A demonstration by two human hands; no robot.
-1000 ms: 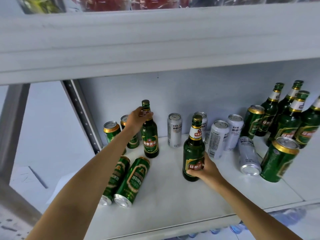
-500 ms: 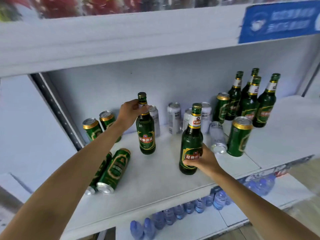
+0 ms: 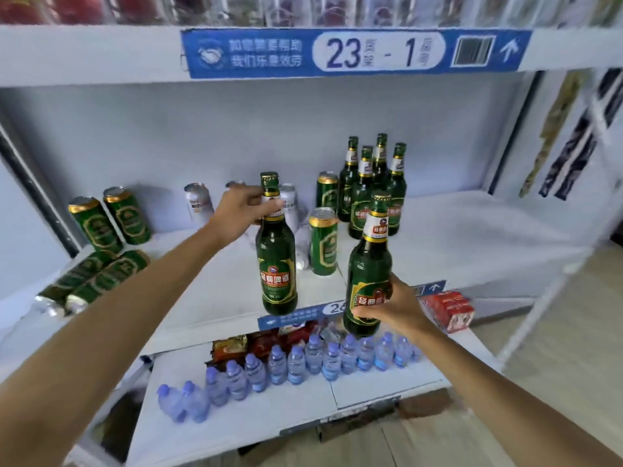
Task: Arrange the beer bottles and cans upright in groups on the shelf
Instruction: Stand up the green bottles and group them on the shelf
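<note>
left hand [image 3: 242, 210]: grips neck of left bottle [image 3: 276, 254], fingers curled round it just under the cap; bottle upright, base over the front part of the shelf [image 3: 472, 237], looks lifted, contact not clear
right hand [image 3: 391, 305]: wraps lower body of right bottle [image 3: 369, 267] at the label; bottle upright, slight tilt, base hangs past the shelf's front edge, over the water bottles [image 3: 303, 365] below
bottle group [image 3: 374, 183]: four upright, packed touching, mid-shelf near the back wall
green cans, centre [image 3: 323, 244]: two upright, one just in front of the other, immediately left of the bottle group
silver cans [image 3: 199, 202]: upright along the back wall, partly hidden behind left hand; one seems to lie down behind the left bottle, blurred
green cans, left [image 3: 109, 220]: two upright near the left upright post
fallen cans [image 3: 97, 278]: two on their sides, side by side, ends toward the front-left edge
open room: right part of the shelf bare, from the bottle group to the right post; bare strip at front centre between the fallen cans and the held bottles
upper edge: shelf above carries a blue label strip [image 3: 354, 52], well above the bottle caps
</note>
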